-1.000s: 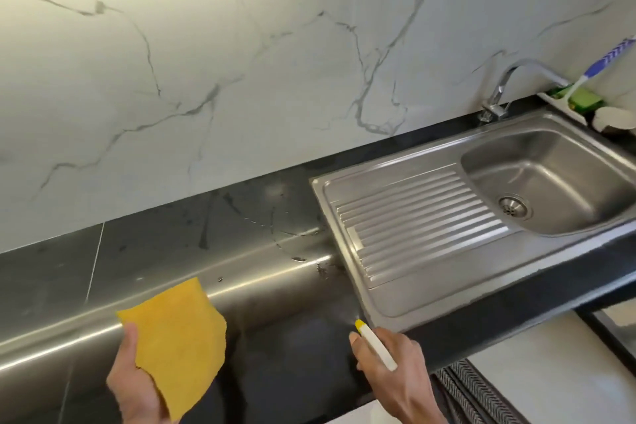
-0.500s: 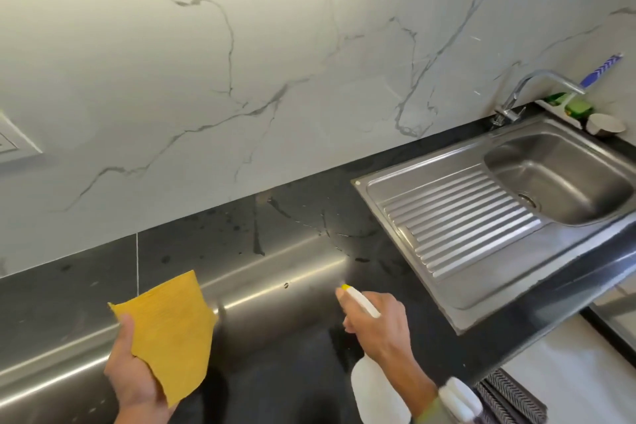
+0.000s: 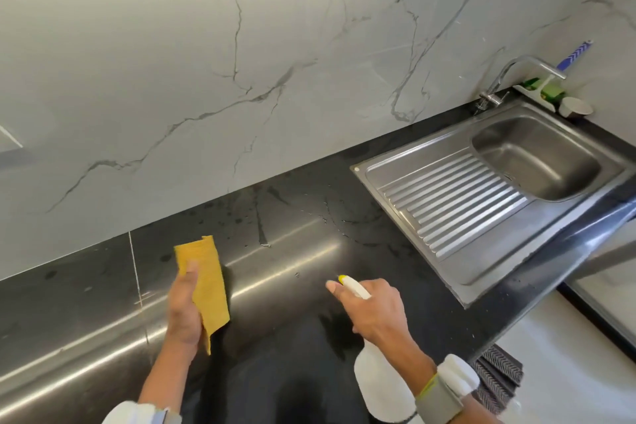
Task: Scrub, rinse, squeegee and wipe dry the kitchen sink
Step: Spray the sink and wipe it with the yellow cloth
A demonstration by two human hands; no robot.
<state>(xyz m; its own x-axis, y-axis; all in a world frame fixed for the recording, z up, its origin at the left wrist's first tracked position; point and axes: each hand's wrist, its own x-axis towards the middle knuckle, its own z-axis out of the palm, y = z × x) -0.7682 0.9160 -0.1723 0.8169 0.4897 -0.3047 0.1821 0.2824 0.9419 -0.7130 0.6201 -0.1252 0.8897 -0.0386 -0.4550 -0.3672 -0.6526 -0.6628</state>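
So the view has swung left since a moment ago: the sink [image 3: 457,213] now sits off at 3 o'clock. The left hand [image 3: 184,306] has turned, gripping the yellow cloth [image 3: 206,282] edge-on above the black counter [image 3: 292,251]. The right hand [image 3: 373,308] stays wrapped round the spray bottle [image 3: 378,385], nozzle toward 11 o'clock.

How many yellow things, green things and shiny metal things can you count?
Yellow: 2, the cloth and the spray bottle's nozzle tip.
Green: 1, the sponge behind the sink.
Shiny metal: 2, the sink and the tap.
Total: 5
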